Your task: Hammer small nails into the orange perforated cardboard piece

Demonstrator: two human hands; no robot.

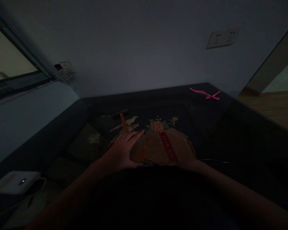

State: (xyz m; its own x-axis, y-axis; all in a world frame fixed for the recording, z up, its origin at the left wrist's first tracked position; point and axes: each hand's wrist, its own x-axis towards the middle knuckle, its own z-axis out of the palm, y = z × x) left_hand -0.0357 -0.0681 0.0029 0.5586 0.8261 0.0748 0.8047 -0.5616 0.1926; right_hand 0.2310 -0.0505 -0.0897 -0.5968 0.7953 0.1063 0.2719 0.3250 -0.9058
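A tan dotted package (158, 148) with a red band across it lies on a dark table (242, 134). My left hand (121, 150) rests flat against its left end, fingers stretched out over the top edge. My right hand (189, 163) reaches in from the right and is almost wholly hidden under or behind the package's right end; its fingers do not show. An orange stick (124, 122) stands just behind my left hand. Floral and bird decorations (156, 124) lie on the table behind the package.
A pink ribbon bow (207, 94) lies at the table's far right corner. A white device (16, 182) with a cable sits at the lower left. Wall sockets (222, 37) are on the back wall, more sockets (63, 72) at the left. The room is very dim.
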